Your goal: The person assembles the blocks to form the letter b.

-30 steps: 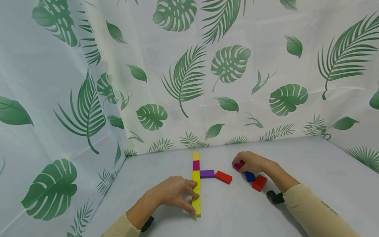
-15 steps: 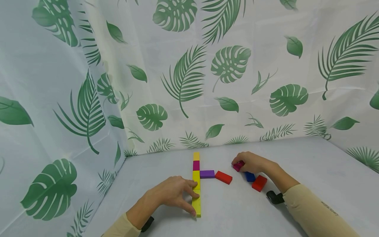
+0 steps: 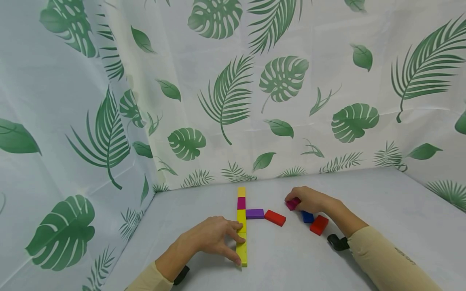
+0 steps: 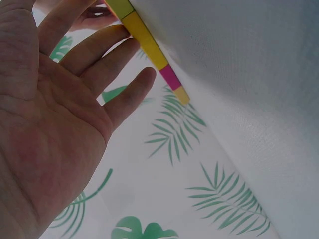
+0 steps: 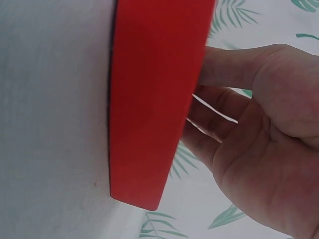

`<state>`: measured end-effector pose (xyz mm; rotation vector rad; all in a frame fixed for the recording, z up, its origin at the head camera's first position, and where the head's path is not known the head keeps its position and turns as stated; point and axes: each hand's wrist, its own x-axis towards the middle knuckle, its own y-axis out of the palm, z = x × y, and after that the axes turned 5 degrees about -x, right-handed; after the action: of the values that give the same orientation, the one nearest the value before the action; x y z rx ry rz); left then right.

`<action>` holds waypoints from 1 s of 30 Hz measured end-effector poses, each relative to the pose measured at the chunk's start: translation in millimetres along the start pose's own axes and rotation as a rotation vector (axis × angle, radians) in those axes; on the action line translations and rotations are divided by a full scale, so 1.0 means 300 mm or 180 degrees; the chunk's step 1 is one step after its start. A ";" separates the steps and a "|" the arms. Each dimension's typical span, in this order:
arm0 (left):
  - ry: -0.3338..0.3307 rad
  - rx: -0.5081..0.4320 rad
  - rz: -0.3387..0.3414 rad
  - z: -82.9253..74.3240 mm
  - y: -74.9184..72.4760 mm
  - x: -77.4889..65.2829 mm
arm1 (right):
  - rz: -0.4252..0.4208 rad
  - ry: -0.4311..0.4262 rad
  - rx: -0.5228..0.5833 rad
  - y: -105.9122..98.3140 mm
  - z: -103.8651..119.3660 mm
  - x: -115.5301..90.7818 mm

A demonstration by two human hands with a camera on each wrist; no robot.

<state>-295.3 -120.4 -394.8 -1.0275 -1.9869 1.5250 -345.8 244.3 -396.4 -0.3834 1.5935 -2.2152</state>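
My left hand (image 3: 214, 235) rests along the left side of a straight row, its fingertips touching two long yellow blocks, a near one (image 3: 244, 254) and a farther one (image 3: 241, 216). Beyond them the row continues with a magenta block (image 3: 241, 203) and a pale yellow block (image 3: 242, 192). In the left wrist view the fingers look extended. My right hand (image 3: 309, 199) pinches another magenta block (image 3: 293, 203) between thumb and fingers, low at the table. Just below that hand lies a blue block (image 3: 307, 217), partly covered. A red block (image 5: 149, 99) hides those fingertips in the right wrist view.
A purple block (image 3: 255, 214) extends rightward from the row, and a red block (image 3: 274, 218) lies angled at its right end. A thicker-looking red block (image 3: 319, 225) sits by the right wrist. Leaf-patterned sheets (image 3: 233, 161) stand behind and beside the table.
The magenta block in my right hand has shifted very slightly left. The left hand and the row of blocks stay where they were.
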 end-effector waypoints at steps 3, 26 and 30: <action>0.0001 0.0005 0.0000 0.000 0.001 0.000 | -0.0058 -0.0010 0.0004 0.005 -0.003 0.005; 0.0001 -0.0005 0.0025 0.003 0.006 0.007 | -0.0537 -0.0105 0.0191 -0.019 0.017 0.024; 0.0002 0.0005 0.0030 0.002 0.005 0.007 | -0.0573 -0.0115 0.0268 -0.032 0.032 0.019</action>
<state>-296.6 -118.8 -396.4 -1.0380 -1.9827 1.5306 -348.1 236.3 -384.2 -0.5591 1.4936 -2.3847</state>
